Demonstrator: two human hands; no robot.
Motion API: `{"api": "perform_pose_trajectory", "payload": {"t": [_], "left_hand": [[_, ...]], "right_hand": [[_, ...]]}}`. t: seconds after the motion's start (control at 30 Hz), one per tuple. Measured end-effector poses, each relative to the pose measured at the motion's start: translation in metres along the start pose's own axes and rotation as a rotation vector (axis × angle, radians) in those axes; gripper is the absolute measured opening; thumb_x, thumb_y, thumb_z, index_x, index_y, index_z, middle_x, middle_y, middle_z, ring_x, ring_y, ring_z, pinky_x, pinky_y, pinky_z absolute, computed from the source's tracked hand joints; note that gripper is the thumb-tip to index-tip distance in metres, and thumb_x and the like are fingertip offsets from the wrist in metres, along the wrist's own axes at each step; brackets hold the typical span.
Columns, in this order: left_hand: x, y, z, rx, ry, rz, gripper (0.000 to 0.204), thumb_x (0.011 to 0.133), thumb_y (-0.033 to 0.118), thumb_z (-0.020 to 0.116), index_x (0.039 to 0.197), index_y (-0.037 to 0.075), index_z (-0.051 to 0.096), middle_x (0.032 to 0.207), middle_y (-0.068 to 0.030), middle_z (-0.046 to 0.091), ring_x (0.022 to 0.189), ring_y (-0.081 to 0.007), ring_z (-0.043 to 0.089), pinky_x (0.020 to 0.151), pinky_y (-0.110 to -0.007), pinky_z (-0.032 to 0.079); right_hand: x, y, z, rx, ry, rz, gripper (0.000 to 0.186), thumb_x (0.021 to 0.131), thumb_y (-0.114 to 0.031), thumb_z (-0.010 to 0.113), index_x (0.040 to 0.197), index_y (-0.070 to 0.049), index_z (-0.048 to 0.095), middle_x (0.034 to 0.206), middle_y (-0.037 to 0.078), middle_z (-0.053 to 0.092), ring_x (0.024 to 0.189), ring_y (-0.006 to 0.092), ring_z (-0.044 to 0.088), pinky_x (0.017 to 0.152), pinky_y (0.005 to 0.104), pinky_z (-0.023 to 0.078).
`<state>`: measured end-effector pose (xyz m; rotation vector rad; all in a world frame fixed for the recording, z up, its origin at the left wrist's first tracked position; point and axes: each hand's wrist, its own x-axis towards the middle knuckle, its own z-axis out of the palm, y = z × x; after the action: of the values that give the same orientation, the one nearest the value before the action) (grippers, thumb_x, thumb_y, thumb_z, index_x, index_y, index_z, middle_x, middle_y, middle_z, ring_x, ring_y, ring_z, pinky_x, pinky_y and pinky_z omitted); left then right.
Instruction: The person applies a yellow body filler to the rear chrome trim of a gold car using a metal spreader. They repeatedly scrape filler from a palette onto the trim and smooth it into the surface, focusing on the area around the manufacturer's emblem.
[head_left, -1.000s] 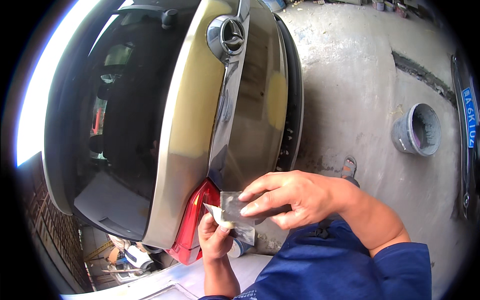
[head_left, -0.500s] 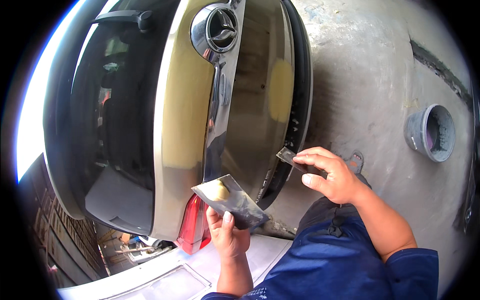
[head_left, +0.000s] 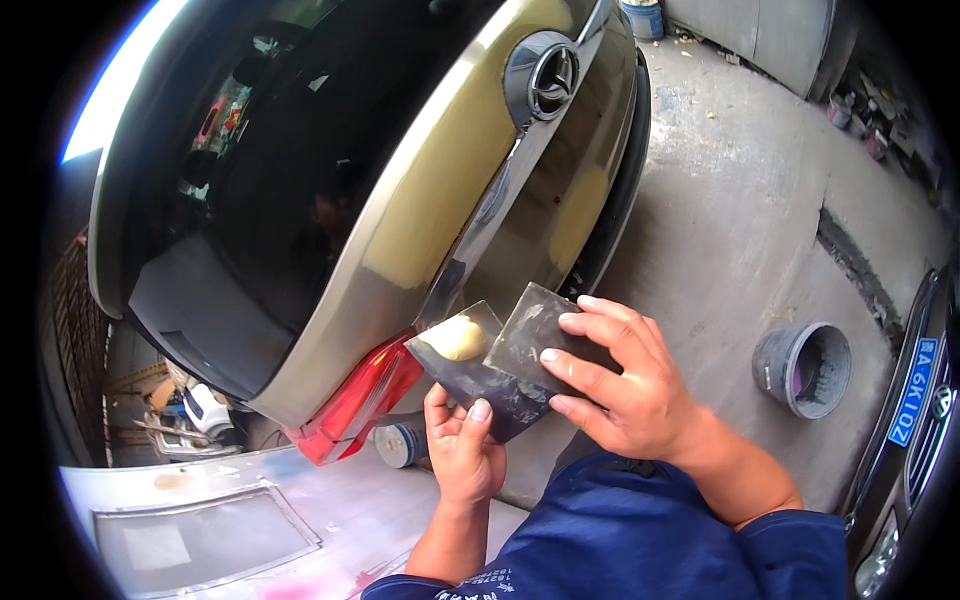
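Observation:
My left hand (head_left: pixel 466 450) grips a dark flat putty board (head_left: pixel 478 385) from below. A lump of pale yellow body filler (head_left: pixel 456 338) sits near the board's upper left corner. In my right hand (head_left: pixel 630 375), fingers spread over its face, is a dark rectangular putty spreader (head_left: pixel 540 330). The spreader overlaps the board's right side, close beside the lump; I cannot tell whether the two touch. Beyond my hands stands the rear of a gold-beige car (head_left: pixel 350 215), with a yellowish filler patch (head_left: pixel 440 190) under its window and a smaller one (head_left: pixel 580 212) lower down.
A red tail light (head_left: pixel 365 395) is near my left hand. A grey bucket (head_left: pixel 815 370) stands on the floor at right, with another car's front (head_left: pixel 915 430) beyond it. A white panel (head_left: pixel 400 500) lies at lower left, next to a paint can (head_left: pixel 398 445).
My right hand has brought the spreader left, over the board. The view has turned, so the car appears tilted and the second car's front has come into sight at right.

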<state>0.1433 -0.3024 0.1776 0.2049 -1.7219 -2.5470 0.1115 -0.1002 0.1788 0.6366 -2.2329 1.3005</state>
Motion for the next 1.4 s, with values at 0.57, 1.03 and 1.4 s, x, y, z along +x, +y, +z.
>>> {"api": "perform_pose_trajectory", "payload": {"t": [0.57,1.03,1.4], "left_hand": [[-0.012,0.007,-0.026,0.261,0.324,0.564,0.044,0.088,-0.003,0.052,0.130,-0.003,0.040,0.122,-0.0162,0.053,0.112,-0.0210,0.052,0.098,-0.034,0.040],[-0.064,-0.096,0.062,-0.409,0.827,0.371,0.044,0.087,0.002,0.052,0.129,-0.001,0.039,0.120,-0.0163,0.055,0.111,-0.0238,0.055,0.098,-0.038,0.042],[-0.067,-0.199,0.075,-0.533,1.087,0.466,0.048,0.088,0.007,0.051,0.133,-0.004,0.035,0.126,-0.0163,0.051,0.114,-0.0215,0.051,0.099,-0.036,0.039]], "right_hand": [[0.019,0.052,-0.008,0.678,-0.466,0.487,0.034,0.083,-0.015,0.062,0.113,-0.001,0.059,0.122,0.013,0.053,0.112,0.0233,0.052,0.093,0.0366,0.045],[0.101,0.135,-0.007,0.736,-1.178,0.451,0.034,0.085,-0.015,0.062,0.116,-0.001,0.057,0.123,0.012,0.052,0.113,0.0218,0.051,0.092,0.0354,0.044],[0.123,0.155,0.053,0.431,-1.593,0.122,0.035,0.083,-0.015,0.065,0.114,0.000,0.059,0.121,0.015,0.054,0.109,0.0239,0.053,0.090,0.0331,0.043]]}}
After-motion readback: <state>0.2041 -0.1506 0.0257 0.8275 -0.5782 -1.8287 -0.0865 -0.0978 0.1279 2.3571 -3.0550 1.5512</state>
